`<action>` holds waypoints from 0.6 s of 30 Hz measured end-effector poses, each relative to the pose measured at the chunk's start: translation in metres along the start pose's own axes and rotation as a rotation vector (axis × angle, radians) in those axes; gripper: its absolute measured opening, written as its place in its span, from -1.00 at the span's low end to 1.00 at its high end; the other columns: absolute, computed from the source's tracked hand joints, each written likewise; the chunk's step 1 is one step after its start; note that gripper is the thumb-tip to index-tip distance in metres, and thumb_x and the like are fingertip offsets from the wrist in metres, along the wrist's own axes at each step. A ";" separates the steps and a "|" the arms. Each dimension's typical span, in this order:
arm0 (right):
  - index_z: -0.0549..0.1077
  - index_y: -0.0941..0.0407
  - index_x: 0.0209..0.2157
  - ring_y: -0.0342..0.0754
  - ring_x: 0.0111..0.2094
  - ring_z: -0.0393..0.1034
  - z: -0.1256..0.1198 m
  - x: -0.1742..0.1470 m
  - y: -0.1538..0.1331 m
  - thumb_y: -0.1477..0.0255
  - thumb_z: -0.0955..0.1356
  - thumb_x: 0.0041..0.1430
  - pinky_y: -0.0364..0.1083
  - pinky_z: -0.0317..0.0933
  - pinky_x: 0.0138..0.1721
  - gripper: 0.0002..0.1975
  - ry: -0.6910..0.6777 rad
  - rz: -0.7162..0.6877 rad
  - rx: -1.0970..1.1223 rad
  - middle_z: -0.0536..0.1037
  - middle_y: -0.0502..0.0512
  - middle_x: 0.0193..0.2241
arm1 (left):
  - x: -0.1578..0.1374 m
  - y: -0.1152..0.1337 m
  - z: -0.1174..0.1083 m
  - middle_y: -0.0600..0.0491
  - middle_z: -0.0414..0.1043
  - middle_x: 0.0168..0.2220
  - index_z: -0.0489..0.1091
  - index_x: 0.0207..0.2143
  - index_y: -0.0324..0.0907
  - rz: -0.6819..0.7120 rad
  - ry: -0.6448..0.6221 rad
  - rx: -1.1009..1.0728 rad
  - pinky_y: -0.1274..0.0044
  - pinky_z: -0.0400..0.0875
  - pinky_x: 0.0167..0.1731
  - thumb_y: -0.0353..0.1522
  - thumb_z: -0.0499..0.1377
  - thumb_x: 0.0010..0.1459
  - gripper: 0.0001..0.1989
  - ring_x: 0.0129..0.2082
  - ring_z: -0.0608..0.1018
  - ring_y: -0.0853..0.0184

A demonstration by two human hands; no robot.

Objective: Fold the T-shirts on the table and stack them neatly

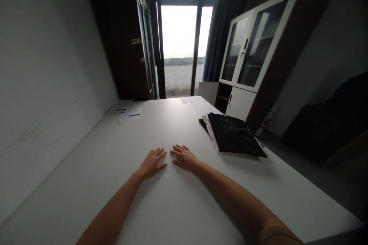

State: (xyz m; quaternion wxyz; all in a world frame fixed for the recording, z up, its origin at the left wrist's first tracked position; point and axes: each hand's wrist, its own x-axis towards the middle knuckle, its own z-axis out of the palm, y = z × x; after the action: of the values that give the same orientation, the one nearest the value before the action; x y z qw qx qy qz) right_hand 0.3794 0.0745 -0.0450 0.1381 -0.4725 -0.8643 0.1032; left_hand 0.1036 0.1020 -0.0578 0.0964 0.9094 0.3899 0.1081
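Observation:
My left hand (153,163) lies palm down on the white table (161,206), its fingers spread and nothing in it. Just to its right, my right hand (184,157) rests flat on the same surface, fingers apart, holding nothing. A small gap separates the two hands. Beyond my right hand, toward the table's right edge, a folded black cloth (237,134) lies in a flat stack, with a whitish layer showing along its left side and underneath. Neither hand touches it.
Papers (129,111) lie at the table's far left, by the wall. More pale sheets (195,102) are at the far edge. A white cabinet (244,101) with glass upper doors stands behind on the right, one lower door open. A dark cabinet (123,38) stands at the back left.

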 end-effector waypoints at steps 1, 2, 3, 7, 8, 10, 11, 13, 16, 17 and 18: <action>0.24 -0.07 0.38 0.16 0.43 -0.06 0.000 0.000 0.000 0.01 0.27 0.35 0.23 -0.21 0.40 -0.35 0.000 -0.001 -0.002 0.11 0.15 0.42 | 0.000 0.000 0.000 -0.01 -0.04 0.47 0.12 0.42 0.03 0.002 0.001 0.001 0.14 -0.13 0.40 0.00 0.08 0.35 -0.33 0.46 0.03 0.12; 0.24 -0.06 0.38 0.16 0.43 -0.06 0.000 0.000 0.000 0.01 0.27 0.35 0.23 -0.21 0.40 -0.35 0.002 -0.003 -0.003 0.11 0.16 0.42 | 0.000 0.000 0.000 -0.02 -0.03 0.47 0.12 0.42 0.02 0.003 0.002 0.003 0.14 -0.13 0.40 0.00 0.08 0.35 -0.33 0.46 0.03 0.12; 0.24 -0.06 0.38 0.16 0.43 -0.05 0.000 0.000 0.000 0.01 0.27 0.35 0.23 -0.21 0.40 -0.35 0.004 -0.005 -0.004 0.11 0.17 0.42 | 0.000 0.000 0.000 -0.02 -0.03 0.47 0.12 0.42 0.02 0.004 0.002 0.005 0.14 -0.13 0.41 0.00 0.08 0.35 -0.33 0.46 0.03 0.12; 0.24 -0.05 0.38 0.16 0.43 -0.04 0.000 -0.001 0.000 0.01 0.27 0.35 0.23 -0.21 0.40 -0.34 -0.002 -0.004 -0.004 0.12 0.18 0.42 | -0.001 0.000 0.000 -0.02 -0.03 0.47 0.12 0.42 0.00 0.005 -0.004 0.010 0.14 -0.14 0.41 0.00 0.06 0.36 -0.33 0.47 0.03 0.12; 0.24 -0.05 0.38 0.16 0.43 -0.05 0.000 0.000 0.000 0.00 0.26 0.35 0.23 -0.22 0.40 -0.34 -0.001 -0.004 -0.003 0.12 0.17 0.42 | -0.001 0.001 -0.001 -0.01 -0.04 0.47 0.12 0.42 0.00 0.005 -0.005 0.010 0.14 -0.13 0.41 0.01 0.06 0.36 -0.33 0.47 0.03 0.12; 0.23 -0.06 0.38 0.16 0.43 -0.05 0.000 0.000 0.000 0.00 0.27 0.35 0.23 -0.22 0.40 -0.34 0.002 -0.007 0.000 0.11 0.17 0.42 | -0.001 0.001 -0.001 -0.01 -0.04 0.47 0.12 0.42 0.01 0.003 -0.003 0.010 0.14 -0.13 0.41 0.01 0.06 0.35 -0.33 0.47 0.03 0.11; 0.24 -0.06 0.38 0.16 0.43 -0.06 0.000 0.000 0.000 0.00 0.27 0.35 0.23 -0.22 0.40 -0.34 0.003 -0.006 0.001 0.11 0.16 0.42 | -0.001 0.001 -0.001 -0.01 -0.04 0.47 0.12 0.42 0.01 0.003 -0.002 0.009 0.14 -0.13 0.41 0.01 0.06 0.35 -0.33 0.46 0.03 0.11; 0.24 -0.07 0.38 0.16 0.43 -0.06 -0.001 0.000 -0.001 0.01 0.27 0.34 0.23 -0.22 0.40 -0.34 0.003 -0.002 0.003 0.11 0.16 0.42 | -0.001 0.001 -0.002 -0.01 -0.04 0.47 0.12 0.42 0.01 0.004 0.000 0.007 0.14 -0.13 0.41 0.01 0.07 0.35 -0.33 0.46 0.03 0.11; 0.25 -0.07 0.37 0.15 0.43 -0.05 -0.002 -0.001 -0.002 0.01 0.28 0.34 0.23 -0.22 0.40 -0.35 0.003 0.002 0.009 0.12 0.16 0.42 | 0.000 0.000 -0.001 -0.01 -0.04 0.47 0.12 0.42 0.01 0.004 -0.003 0.006 0.15 -0.13 0.41 0.01 0.07 0.35 -0.33 0.47 0.01 0.11; 0.25 -0.07 0.37 0.15 0.43 -0.05 -0.003 -0.001 -0.002 0.01 0.28 0.35 0.23 -0.22 0.40 -0.35 0.003 0.001 0.011 0.12 0.16 0.42 | 0.000 0.000 -0.001 -0.01 -0.04 0.47 0.12 0.42 0.02 0.004 -0.003 0.006 0.15 -0.13 0.41 0.02 0.07 0.35 -0.33 0.47 0.01 0.12; 0.25 -0.06 0.37 0.15 0.43 -0.05 -0.003 -0.001 -0.003 0.02 0.27 0.35 0.23 -0.22 0.40 -0.35 0.004 0.000 0.012 0.12 0.16 0.42 | 0.000 0.000 -0.001 0.00 -0.04 0.47 0.12 0.42 0.02 0.003 -0.003 0.005 0.15 -0.13 0.41 0.02 0.07 0.35 -0.33 0.47 0.01 0.12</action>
State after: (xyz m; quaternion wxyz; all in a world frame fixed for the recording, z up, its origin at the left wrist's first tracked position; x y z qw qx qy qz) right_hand 0.3788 0.0725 -0.0417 0.1424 -0.4720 -0.8634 0.1073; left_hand 0.1035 0.1021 -0.0573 0.0943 0.9105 0.3885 0.1060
